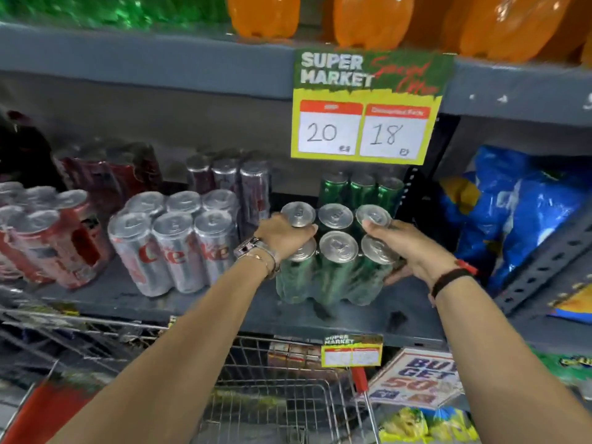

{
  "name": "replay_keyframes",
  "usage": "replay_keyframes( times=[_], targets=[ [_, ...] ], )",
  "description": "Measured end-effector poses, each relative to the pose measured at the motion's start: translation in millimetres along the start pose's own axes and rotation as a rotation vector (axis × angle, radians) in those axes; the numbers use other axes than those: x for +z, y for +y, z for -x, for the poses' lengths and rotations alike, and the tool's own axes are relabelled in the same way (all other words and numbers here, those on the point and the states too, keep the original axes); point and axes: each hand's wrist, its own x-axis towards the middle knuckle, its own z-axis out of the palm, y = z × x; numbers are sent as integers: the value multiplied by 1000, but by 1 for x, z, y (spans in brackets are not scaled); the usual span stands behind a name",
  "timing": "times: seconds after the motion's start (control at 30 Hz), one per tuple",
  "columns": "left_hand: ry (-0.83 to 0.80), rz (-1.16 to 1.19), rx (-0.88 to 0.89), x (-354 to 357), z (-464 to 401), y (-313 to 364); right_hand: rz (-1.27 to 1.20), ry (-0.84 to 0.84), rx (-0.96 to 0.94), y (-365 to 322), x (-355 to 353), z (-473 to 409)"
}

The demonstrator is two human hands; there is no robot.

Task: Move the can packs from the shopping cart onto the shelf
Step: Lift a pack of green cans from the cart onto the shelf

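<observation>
A shrink-wrapped pack of green cans stands on the grey shelf, right of centre. My left hand grips its left side, fingers over the can tops. My right hand holds its right side, thumb low against the wrap. More green cans stand behind the pack. The wire shopping cart is below the shelf, between my forearms; a red thing shows at its lower left.
A silver cola six-pack stands left of the green pack, red can packs further left, dark cans behind. A yellow price sign hangs above. Blue bags fill the right bay. Orange bottles line the upper shelf.
</observation>
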Motion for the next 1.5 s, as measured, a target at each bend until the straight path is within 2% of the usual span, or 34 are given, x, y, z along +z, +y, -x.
replay_keyframes(
  times=[0.2,0.23,0.33,0.37,0.47,0.53,0.6,0.67,0.73,0.97,1.13,1.5],
  targets=[
    [41,-52,28,18,-18,-19,-83,-28,-2,26,-6,-19],
    [35,36,41,17,-15,-25,-111,-68,-35,32,-10,-16],
    [-19,490,83,19,5,-54,-241,-130,-131,67,-15,-3],
    [-57,545,102,25,11,-68,-206,-130,-166,82,-12,0],
    [-182,373,161,51,23,-101,105,-31,-213,118,17,-4],
    [-102,208,184,68,21,-112,143,141,-248,129,34,-8],
    [74,108,200,75,16,-112,152,245,-281,132,39,-10],
    [146,62,202,79,13,-111,169,256,-291,136,36,-11],
    [149,48,211,84,12,-110,167,265,-302,141,31,-9],
    [60,44,303,106,16,-98,104,354,-302,165,7,6],
    [9,-27,315,109,11,-100,94,328,-286,169,10,4],
    [106,-43,296,113,13,-102,92,365,-289,172,14,2]
  ],
)
